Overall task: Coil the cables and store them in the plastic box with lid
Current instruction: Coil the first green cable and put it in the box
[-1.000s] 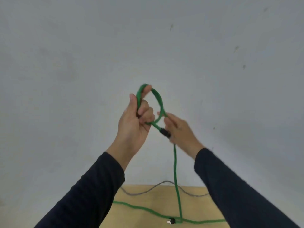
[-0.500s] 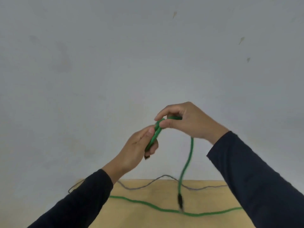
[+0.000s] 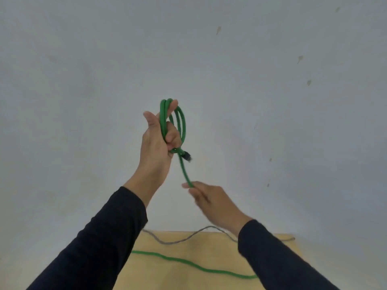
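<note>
Overhead, the left hand (image 3: 159, 141) is closed around a small green cable (image 3: 181, 122) coil, raised against the wall. Its free run slants down-right into the pinching right hand (image 3: 211, 200), the nearer one, then trails onto the table (image 3: 219, 254).

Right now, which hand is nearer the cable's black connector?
Left. The left hand holds the coil just beside the black connector; the right hand pinches the green cable lower down.
</note>
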`<action>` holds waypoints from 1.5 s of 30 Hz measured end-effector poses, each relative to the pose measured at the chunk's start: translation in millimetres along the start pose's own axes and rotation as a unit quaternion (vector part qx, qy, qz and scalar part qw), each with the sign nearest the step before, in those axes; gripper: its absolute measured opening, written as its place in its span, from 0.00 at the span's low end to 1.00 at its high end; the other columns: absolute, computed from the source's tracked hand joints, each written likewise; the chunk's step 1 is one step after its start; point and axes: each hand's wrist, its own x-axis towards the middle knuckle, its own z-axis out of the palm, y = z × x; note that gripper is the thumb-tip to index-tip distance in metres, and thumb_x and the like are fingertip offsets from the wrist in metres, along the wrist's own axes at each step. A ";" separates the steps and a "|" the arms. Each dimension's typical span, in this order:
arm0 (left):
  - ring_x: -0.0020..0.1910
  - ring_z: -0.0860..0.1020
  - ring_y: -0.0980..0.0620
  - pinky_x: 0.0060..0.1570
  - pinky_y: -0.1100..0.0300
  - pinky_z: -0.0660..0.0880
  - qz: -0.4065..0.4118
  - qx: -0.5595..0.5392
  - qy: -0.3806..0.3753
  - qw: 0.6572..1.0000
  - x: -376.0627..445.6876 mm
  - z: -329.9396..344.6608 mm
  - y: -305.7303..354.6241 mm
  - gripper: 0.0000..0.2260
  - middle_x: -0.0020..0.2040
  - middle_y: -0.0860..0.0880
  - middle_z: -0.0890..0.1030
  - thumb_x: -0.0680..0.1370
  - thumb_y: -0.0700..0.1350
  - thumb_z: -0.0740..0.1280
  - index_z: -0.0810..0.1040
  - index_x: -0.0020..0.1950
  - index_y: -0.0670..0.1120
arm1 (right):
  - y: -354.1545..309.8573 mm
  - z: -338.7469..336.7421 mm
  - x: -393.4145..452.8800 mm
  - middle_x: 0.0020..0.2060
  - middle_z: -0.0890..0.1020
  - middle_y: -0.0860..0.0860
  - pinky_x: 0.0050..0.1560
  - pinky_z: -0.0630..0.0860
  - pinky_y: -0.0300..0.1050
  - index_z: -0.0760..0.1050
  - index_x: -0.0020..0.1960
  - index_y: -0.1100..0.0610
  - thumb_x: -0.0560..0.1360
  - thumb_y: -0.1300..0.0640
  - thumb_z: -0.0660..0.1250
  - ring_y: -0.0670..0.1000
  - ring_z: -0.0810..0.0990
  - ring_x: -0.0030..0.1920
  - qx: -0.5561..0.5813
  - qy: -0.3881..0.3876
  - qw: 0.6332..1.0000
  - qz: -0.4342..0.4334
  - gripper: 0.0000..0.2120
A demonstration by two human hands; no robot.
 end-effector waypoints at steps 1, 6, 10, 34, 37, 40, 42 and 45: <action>0.26 0.59 0.57 0.31 0.66 0.60 0.019 0.094 0.013 0.995 0.4 -2.8 -4.5 0.28 0.26 0.56 0.60 0.77 0.63 0.42 0.76 0.61 0.54 | -10.1 7.5 -6.0 0.28 0.71 0.44 0.31 0.66 0.39 0.75 0.60 0.55 0.80 0.51 0.55 0.50 0.69 0.29 -0.031 -0.022 0.999 -0.019 0.15; 0.26 0.63 0.56 0.28 0.66 0.63 -0.016 0.317 -0.054 0.947 -21.2 -13.8 -33.9 0.24 0.26 0.54 0.64 0.79 0.60 0.46 0.81 0.50 0.55 | -53.1 -17.3 -10.5 0.35 0.79 0.51 0.39 0.71 0.47 0.77 0.45 0.58 0.76 0.49 0.63 0.49 0.73 0.34 -0.200 0.002 0.968 -0.150 0.11; 0.22 0.62 0.55 0.28 0.63 0.62 -0.116 0.295 -0.123 0.940 -37.8 -8.0 -34.5 0.25 0.22 0.53 0.65 0.80 0.56 0.51 0.72 0.27 0.47 | -54.9 -53.2 -8.7 0.44 0.75 0.46 0.43 0.75 0.42 0.77 0.48 0.50 0.67 0.50 0.74 0.45 0.75 0.40 -0.133 0.093 0.977 -0.138 0.12; 0.32 0.74 0.58 0.36 0.71 0.70 0.084 0.393 -0.032 0.915 -53.3 -25.1 -38.2 0.11 0.34 0.59 0.78 0.80 0.44 0.58 0.77 0.54 0.57 | -37.3 -45.9 -22.1 0.47 0.80 0.43 0.34 0.69 0.27 0.78 0.55 0.48 0.78 0.51 0.59 0.38 0.75 0.28 0.026 0.152 0.987 0.037 0.10; 0.29 0.71 0.58 0.33 0.71 0.68 0.066 0.390 -0.033 0.918 -51.9 -34.1 -40.3 0.12 0.30 0.54 0.74 0.80 0.43 0.58 0.78 0.52 0.58 | -35.6 -55.4 -24.2 0.47 0.77 0.41 0.39 0.68 0.24 0.74 0.61 0.47 0.79 0.57 0.57 0.34 0.74 0.33 -0.024 0.098 0.994 0.031 0.14; 0.28 0.68 0.54 0.31 0.64 0.68 0.035 0.349 -0.066 0.934 -49.3 -42.0 -42.5 0.13 0.30 0.46 0.73 0.80 0.42 0.59 0.80 0.50 0.58 | -36.3 -66.4 -25.6 0.38 0.78 0.41 0.39 0.68 0.28 0.77 0.58 0.48 0.79 0.60 0.58 0.37 0.71 0.37 -0.088 0.048 0.995 0.016 0.14; 0.28 0.67 0.53 0.30 0.62 0.67 0.017 0.320 -0.094 0.943 -50.1 -43.1 -43.4 0.14 0.32 0.42 0.72 0.80 0.42 0.59 0.81 0.50 0.59 | -34.6 -73.6 -24.0 0.38 0.79 0.42 0.41 0.66 0.30 0.79 0.54 0.48 0.78 0.59 0.60 0.40 0.69 0.42 -0.145 0.052 0.988 0.012 0.12; 0.28 0.66 0.53 0.29 0.63 0.67 0.004 0.293 -0.116 0.949 -53.1 -37.9 -45.2 0.15 0.33 0.40 0.72 0.79 0.41 0.59 0.81 0.50 0.59 | -33.0 -80.5 -19.8 0.37 0.79 0.43 0.37 0.66 0.29 0.80 0.50 0.48 0.76 0.58 0.63 0.41 0.70 0.36 -0.155 0.090 0.983 0.026 0.09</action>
